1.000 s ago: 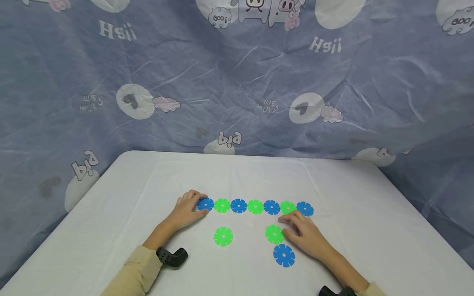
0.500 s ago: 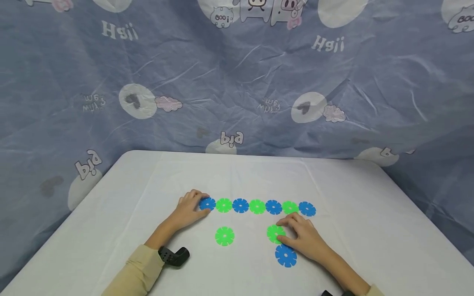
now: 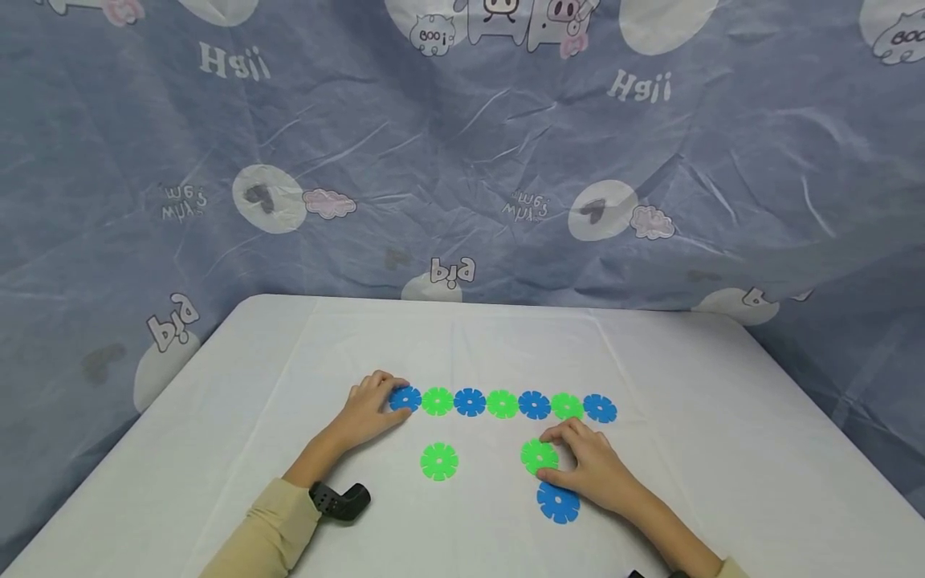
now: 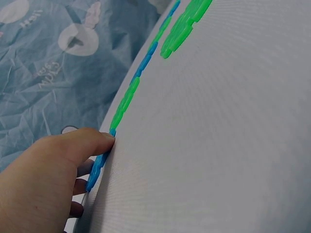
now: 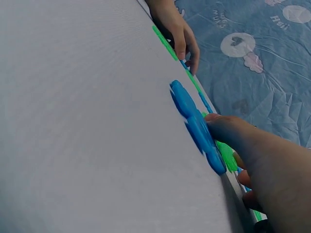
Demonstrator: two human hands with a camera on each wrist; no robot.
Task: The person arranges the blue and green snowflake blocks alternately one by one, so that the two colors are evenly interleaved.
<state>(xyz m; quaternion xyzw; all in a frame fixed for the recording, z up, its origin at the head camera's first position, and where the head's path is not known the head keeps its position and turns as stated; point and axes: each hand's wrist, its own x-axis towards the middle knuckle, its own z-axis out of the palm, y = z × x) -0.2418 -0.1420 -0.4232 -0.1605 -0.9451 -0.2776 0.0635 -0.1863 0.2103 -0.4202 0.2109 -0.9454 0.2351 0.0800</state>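
Observation:
Blue and green notched snowflake discs lie flat on a white table, several of them side by side in a row of alternating colours. At the row's left end my left hand (image 3: 367, 411) holds a blue disc (image 3: 405, 399) by its edges, thumb in front and fingers behind; the left wrist view shows this blue disc (image 4: 98, 167) edge-on. Nearer to me, my right hand (image 3: 592, 467) has thumb and index finger at opposite edges of a green disc (image 3: 538, 456). A loose blue disc (image 3: 559, 504) lies just below that thumb and hides part of the green disc (image 5: 227, 156) in the right wrist view.
Another green disc (image 3: 438, 461) lies alone in front of the row's left part. A blue disc (image 3: 601, 409) ends the row on the right, beyond my right hand. Behind the white table (image 3: 347, 329) hangs a blue printed cloth (image 3: 448, 144).
My right hand has moved slightly left and toward me, from beside the green disc to round its edges. The left hand stays on the row's end; the whole head view shifted slightly.

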